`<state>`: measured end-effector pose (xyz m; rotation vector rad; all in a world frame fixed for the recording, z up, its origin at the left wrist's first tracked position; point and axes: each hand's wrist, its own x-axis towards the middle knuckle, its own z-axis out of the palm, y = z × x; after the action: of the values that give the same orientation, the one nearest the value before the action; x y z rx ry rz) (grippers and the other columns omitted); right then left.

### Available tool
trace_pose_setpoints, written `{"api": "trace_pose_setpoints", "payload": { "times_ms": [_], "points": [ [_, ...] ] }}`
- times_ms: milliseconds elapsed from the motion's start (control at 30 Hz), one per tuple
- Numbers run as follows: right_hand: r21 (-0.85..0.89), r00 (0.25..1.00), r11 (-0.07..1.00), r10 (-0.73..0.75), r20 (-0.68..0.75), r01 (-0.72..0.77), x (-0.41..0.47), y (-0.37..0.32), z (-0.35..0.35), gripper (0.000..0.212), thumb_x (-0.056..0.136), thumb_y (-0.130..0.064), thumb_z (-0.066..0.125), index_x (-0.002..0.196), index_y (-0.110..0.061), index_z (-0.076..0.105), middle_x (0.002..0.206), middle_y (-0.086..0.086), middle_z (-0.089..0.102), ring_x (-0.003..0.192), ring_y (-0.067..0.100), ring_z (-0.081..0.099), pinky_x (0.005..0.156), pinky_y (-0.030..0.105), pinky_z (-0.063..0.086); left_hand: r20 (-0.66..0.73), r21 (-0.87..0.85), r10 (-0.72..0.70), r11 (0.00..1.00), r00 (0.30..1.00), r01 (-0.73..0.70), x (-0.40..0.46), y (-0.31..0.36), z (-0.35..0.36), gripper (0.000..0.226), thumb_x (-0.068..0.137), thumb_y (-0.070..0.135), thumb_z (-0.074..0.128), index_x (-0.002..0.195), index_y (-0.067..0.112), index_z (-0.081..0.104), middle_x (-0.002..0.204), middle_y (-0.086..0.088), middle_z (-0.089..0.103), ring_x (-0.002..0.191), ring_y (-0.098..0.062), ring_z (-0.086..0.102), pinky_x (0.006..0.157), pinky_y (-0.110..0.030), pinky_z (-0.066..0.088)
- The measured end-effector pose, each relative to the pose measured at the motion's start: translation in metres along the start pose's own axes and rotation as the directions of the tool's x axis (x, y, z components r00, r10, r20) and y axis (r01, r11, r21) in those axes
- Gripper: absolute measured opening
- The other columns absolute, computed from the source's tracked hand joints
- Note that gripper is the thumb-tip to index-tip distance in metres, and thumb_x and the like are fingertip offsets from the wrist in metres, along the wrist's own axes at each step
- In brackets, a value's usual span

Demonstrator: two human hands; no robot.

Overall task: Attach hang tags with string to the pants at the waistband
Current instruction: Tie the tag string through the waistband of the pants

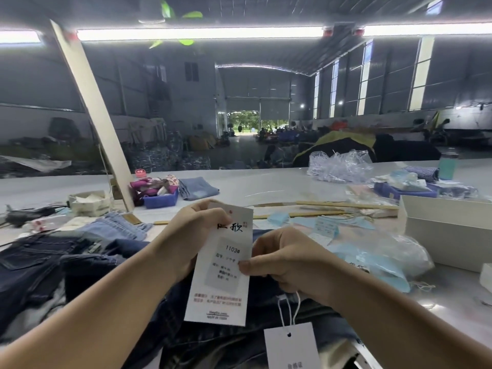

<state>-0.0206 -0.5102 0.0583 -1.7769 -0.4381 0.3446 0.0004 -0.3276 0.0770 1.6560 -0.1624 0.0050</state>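
My left hand (195, 233) pinches the top of a long white printed paper hang tag (223, 265), held upright above dark blue denim pants (87, 265) on the near table. My right hand (279, 262) pinches its right edge; the curled fingers hide whatever lies beneath. A thin white string (288, 310) hangs below to a second white tag (291, 347), cut off at the frame's bottom. The waistband is hard to make out.

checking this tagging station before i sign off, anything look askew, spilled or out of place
Nothing looks damaged or spilled. The long hang tag is held upright by the left hand and right hand over dark jeans. A second tag dangles on its string, tilted. The table is cluttered with loose plastic bags.
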Motion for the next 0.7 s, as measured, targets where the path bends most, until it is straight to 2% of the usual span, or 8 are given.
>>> {"api": "trace_pose_setpoints", "payload": {
  "times_ms": [67,267,333,400,500,600,667,700],
  "points": [
    [-0.022,1.000,1.000,-0.010,0.000,0.010,0.001,-0.003,0.003,0.012,0.088,0.000,0.067,0.078,-0.001,0.060,0.045,-0.012,0.057,0.031,0.000,0.040,0.034,0.011,0.028,-0.039,-0.056,-0.002,0.998,0.999,0.000,-0.002,0.000,-0.003,0.009,0.088,0.006,0.058,0.089,0.013,0.062,0.075,-0.014,0.072,0.058,-0.024,0.067,0.053,-0.033,0.056],
    [-0.022,0.989,1.000,-0.020,-0.146,0.017,0.006,-0.003,-0.001,0.018,0.093,-0.013,0.062,0.076,-0.012,0.065,0.057,0.003,0.058,0.035,0.006,0.028,0.036,0.016,0.019,-0.018,-0.064,-0.027,0.998,0.999,0.026,-0.006,0.000,-0.005,0.012,0.089,0.010,0.059,0.079,0.016,0.059,0.073,-0.014,0.070,0.057,-0.024,0.065,0.056,-0.031,0.053],
    [-0.030,0.978,0.997,-0.077,-0.196,0.072,0.006,-0.005,-0.004,0.013,0.097,-0.011,0.056,0.086,-0.013,0.062,0.060,0.004,0.063,0.034,0.004,0.033,0.033,0.017,0.023,-0.003,-0.037,-0.010,0.999,1.000,0.009,-0.007,-0.001,-0.004,0.018,0.089,0.016,0.063,0.071,0.019,0.062,0.074,-0.015,0.071,0.057,-0.024,0.065,0.053,-0.031,0.053],
    [-0.089,0.959,0.986,-0.161,-0.233,0.144,0.005,-0.008,-0.005,0.009,0.099,-0.009,0.053,0.098,-0.015,0.061,0.067,0.005,0.071,0.033,0.002,0.043,0.033,0.010,0.029,0.007,0.022,0.029,0.999,1.000,-0.029,-0.008,-0.002,-0.002,0.027,0.089,0.019,0.067,0.062,0.023,0.066,0.075,-0.014,0.073,0.059,-0.023,0.066,0.054,-0.031,0.053],
    [-0.189,0.915,0.957,-0.271,-0.300,0.221,0.003,-0.012,-0.004,0.010,0.097,-0.011,0.058,0.102,-0.018,0.063,0.076,0.001,0.076,0.036,-0.002,0.047,0.037,0.008,0.033,-0.019,0.117,0.084,0.990,0.996,-0.081,-0.010,-0.005,0.002,0.024,0.090,0.018,0.068,0.066,0.024,0.069,0.073,-0.008,0.074,0.059,-0.019,0.068,0.050,-0.028,0.051],
    [-0.242,0.870,0.927,-0.357,-0.339,0.286,0.001,-0.015,-0.003,0.009,0.093,-0.011,0.064,0.094,-0.018,0.068,0.077,-0.006,0.076,0.049,0.004,0.061,0.046,0.019,0.049,-0.036,0.127,0.091,0.988,0.995,-0.085,-0.011,-0.005,0.007,0.012,0.093,0.014,0.064,0.081,0.018,0.067,0.073,-0.007,0.074,0.061,-0.018,0.069,0.053,-0.030,0.052],
    [-0.303,0.836,0.899,-0.416,-0.357,0.317,0.001,-0.014,0.001,0.014,0.090,-0.010,0.067,0.087,-0.023,0.071,0.077,-0.009,0.076,0.069,0.016,0.071,0.066,0.035,0.060,-0.032,0.087,0.080,0.993,0.996,-0.077,-0.013,-0.004,0.007,0.012,0.095,0.011,0.059,0.085,0.014,0.065,0.073,-0.007,0.074,0.061,-0.018,0.069,0.055,-0.028,0.052],
    [-0.323,0.826,0.886,-0.439,-0.354,0.332,0.002,-0.013,0.003,0.016,0.089,-0.010,0.069,0.083,-0.025,0.072,0.077,-0.009,0.076,0.074,0.016,0.072,0.071,0.036,0.061,-0.027,0.058,0.073,0.996,0.997,-0.072,-0.015,-0.003,0.008,0.014,0.096,0.008,0.056,0.085,0.013,0.065,0.072,-0.007,0.073,0.060,-0.017,0.068,0.053,-0.026,0.052]
  ]
}}
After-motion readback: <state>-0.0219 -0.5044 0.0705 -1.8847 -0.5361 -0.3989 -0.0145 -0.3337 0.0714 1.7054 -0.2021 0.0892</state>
